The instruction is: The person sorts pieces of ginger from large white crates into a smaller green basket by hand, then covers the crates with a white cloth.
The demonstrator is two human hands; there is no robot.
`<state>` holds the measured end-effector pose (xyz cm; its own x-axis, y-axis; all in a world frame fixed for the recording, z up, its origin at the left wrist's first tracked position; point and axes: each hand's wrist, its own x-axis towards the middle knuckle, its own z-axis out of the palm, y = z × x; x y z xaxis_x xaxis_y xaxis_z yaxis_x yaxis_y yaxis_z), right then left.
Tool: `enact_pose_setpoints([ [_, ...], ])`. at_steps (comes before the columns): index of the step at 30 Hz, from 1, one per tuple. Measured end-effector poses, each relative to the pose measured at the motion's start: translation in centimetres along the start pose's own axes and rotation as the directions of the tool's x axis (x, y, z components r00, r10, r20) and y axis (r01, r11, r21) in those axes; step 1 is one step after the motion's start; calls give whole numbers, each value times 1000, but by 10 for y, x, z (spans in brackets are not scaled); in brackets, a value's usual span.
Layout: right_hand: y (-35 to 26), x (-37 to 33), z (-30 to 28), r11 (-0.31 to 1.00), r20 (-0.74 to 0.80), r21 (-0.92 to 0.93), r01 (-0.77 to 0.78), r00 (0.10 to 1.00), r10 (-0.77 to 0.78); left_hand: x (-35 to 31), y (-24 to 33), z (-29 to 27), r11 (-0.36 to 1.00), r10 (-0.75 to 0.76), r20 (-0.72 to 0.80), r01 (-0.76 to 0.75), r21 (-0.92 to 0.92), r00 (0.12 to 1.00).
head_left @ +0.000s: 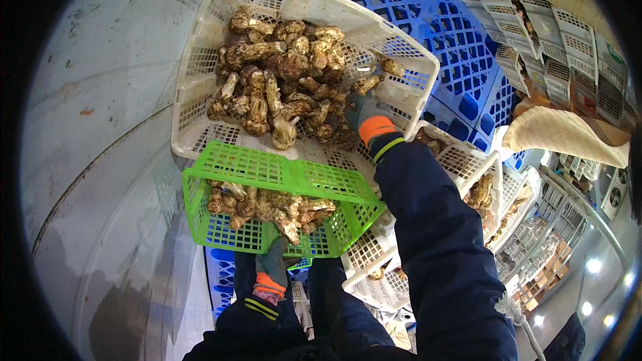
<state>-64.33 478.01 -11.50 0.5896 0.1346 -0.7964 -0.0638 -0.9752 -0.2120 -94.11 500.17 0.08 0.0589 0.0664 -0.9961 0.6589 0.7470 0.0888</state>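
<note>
A large white perforated crate [194, 93] holds a heap of brown-capped mushrooms [257, 103] with thick pale stems. My right hand [361, 108], in a grey glove with an orange cuff, reaches in at the right side of the heap. A mushroom [366, 85] lies right by it; the fingers are mostly hidden. Nearer to me, a green perforated basket [251, 164] is tilted against the crate's near side, with more mushrooms [267, 206] inside. My left hand [273, 264], in a similar glove, grips the green basket at its near edge.
Blue plastic pallets [448, 47] lie under and behind the crate. Smaller white baskets [461, 160] with mushrooms stand to the right, and stacked white crates [555, 40] rise at the far right. A pale grey wall [100, 127] bounds the left side.
</note>
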Motion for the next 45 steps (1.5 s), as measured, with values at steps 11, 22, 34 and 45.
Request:
enact_pose_setpoints([
  [11,3,44,-33,839,-58,-543,16,997,-56,-10,10,0,998,51,-6,-51,37,999],
  [22,14,22,7,587,39,810,-19,999,-22,-7,6,6,996,83,4,-83,12,997],
  [34,-53,-119,-66,276,68,961,26,943,-326,10,-10,-18,997,66,43,-64,-43,997],
  [45,2,-9,-32,911,-376,-409,-60,920,-109,8,-7,-10,999,32,-28,-31,25,999],
])
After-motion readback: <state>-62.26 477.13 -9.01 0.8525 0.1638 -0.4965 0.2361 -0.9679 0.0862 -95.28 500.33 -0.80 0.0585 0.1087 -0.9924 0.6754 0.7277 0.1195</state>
